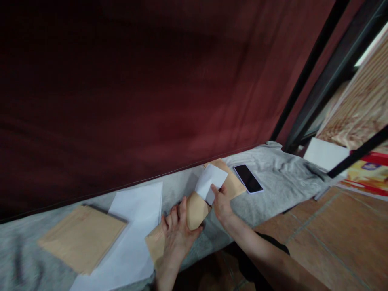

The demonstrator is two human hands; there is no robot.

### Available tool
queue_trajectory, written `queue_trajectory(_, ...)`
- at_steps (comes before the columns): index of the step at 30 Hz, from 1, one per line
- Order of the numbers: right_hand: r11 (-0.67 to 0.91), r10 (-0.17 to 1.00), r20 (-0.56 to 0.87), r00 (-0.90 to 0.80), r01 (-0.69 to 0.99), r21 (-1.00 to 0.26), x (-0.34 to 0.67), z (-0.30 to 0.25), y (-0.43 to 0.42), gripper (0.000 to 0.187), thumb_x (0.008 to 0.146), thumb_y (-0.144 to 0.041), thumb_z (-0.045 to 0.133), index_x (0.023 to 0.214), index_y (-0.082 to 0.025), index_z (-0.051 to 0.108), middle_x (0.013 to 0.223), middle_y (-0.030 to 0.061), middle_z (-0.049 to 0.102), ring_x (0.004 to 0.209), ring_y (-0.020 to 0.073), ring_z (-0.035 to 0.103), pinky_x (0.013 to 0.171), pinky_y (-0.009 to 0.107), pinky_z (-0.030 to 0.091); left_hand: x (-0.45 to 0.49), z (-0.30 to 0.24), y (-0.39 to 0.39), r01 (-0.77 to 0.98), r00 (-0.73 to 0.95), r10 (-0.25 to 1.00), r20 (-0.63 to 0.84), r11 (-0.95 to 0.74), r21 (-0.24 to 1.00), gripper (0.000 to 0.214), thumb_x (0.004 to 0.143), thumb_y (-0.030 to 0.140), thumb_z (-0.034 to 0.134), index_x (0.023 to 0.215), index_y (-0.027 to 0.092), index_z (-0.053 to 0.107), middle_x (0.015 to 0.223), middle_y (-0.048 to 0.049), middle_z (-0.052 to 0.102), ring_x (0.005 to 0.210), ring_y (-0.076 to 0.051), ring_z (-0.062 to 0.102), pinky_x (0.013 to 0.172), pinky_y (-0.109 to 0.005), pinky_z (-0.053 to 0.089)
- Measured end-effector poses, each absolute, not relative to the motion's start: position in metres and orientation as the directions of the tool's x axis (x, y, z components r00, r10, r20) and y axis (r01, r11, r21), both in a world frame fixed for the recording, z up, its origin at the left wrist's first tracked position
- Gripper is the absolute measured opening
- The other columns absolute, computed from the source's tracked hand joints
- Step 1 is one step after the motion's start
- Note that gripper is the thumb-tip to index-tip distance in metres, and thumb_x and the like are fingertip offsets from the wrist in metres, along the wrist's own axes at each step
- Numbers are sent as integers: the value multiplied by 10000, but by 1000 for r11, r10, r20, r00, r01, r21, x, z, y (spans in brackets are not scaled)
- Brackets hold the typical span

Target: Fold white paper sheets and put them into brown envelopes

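My left hand (177,228) grips a brown envelope (194,210) at its open end, fingers curled round it. My right hand (222,202) pinches a folded white paper (210,182) whose lower end sits in the envelope's mouth. Both hands are over a grey cloth (273,178) spread on a low surface. Another brown envelope (232,182) lies flat just behind the paper.
A stack of brown envelopes (81,238) and white sheets (136,226) lie to the left on the cloth. A dark phone (247,178) rests to the right. A dark red curtain (151,89) hangs behind. Tiled floor (333,234) and a black frame (318,60) are at right.
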State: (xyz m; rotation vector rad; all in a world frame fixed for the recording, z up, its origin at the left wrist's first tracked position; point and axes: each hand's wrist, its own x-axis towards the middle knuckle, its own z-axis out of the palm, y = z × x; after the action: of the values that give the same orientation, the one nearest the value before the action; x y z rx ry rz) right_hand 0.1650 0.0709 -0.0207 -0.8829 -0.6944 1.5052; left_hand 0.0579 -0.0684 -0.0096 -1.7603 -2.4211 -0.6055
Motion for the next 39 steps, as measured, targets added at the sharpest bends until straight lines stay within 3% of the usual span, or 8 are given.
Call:
queue_trajectory(7, -143, 990, -116, -84, -508, -849, 164, -17, 61, 359, 710, -425, 777, 1002, -259, 649, 990, 23, 749, 929, 252, 701, 812, 371, 561, 55, -9, -66, 899, -415, 866, 281, 342, 273, 1047, 772, 434, 717, 1592, 253, 90, 1406, -156, 487, 1323, -355, 458, 1153, -647, 217)
queue_trajectory(13, -274, 957, -187, -224, -474, -837, 173, -17, 60, 368, 646, -342, 831, 965, -211, 703, 977, 39, 772, 902, 244, 700, 811, 352, 552, 43, -5, -69, 918, -396, 837, 376, 374, 134, 1016, 771, 430, 716, 1590, 233, 148, 1389, -168, 486, 1286, -373, 473, 1147, -693, 212)
queue_trajectory(19, -386, 909, -237, -342, -479, -788, 187, -14, 69, 349, 692, -346, 805, 997, -216, 695, 969, 30, 767, 840, 213, 719, 766, 326, 557, 34, -1, -74, 929, -360, 838, 409, 361, 78, 1015, 778, 405, 726, 1592, 212, 151, 1405, -191, 483, 1326, -377, 449, 1148, -688, 225)
queue_trajectory(23, -320, 944, -235, -233, -463, -827, 198, -7, 86, 361, 743, -440, 734, 1031, -236, 656, 939, 25, 753, 793, 210, 713, 700, 316, 555, 32, -4, -76, 954, -282, 860, 426, 298, 30, 1000, 766, 399, 745, 1583, 202, 203, 1446, -215, 454, 1359, -383, 427, 1168, -680, 181)
queue_trajectory(27, -230, 970, -187, -154, -352, -907, 207, -3, 102, 375, 651, -403, 770, 959, -240, 630, 819, -4, 721, 704, 192, 667, 592, 276, 493, 29, -6, -76, 959, -267, 862, 430, 281, 32, 965, 773, 404, 735, 1576, 190, 245, 1454, -217, 454, 1369, -387, 418, 1171, -676, 180)
queue_trajectory(35, -215, 954, -161, -254, -202, -955, 211, -6, 105, 326, 560, -360, 769, 827, -191, 688, 629, -4, 650, 572, 167, 556, 542, 286, 409, 26, -7, -76, 973, -221, 872, 436, 227, 41, 989, 756, 406, 741, 1580, 192, 237, 1458, -211, 452, 1380, -388, 401, 1171, -679, 173)
queue_trajectory(39, -222, 933, -169, -319, -139, -965, 203, -13, 96, 299, 594, -409, 741, 796, -197, 681, 671, 21, 660, 615, 187, 574, 558, 302, 415, 26, -7, -76, 975, -219, 872, 437, 217, 56, 1019, 737, 407, 758, 1582, 205, 226, 1457, -209, 449, 1375, -384, 402, 1170, -673, 181)
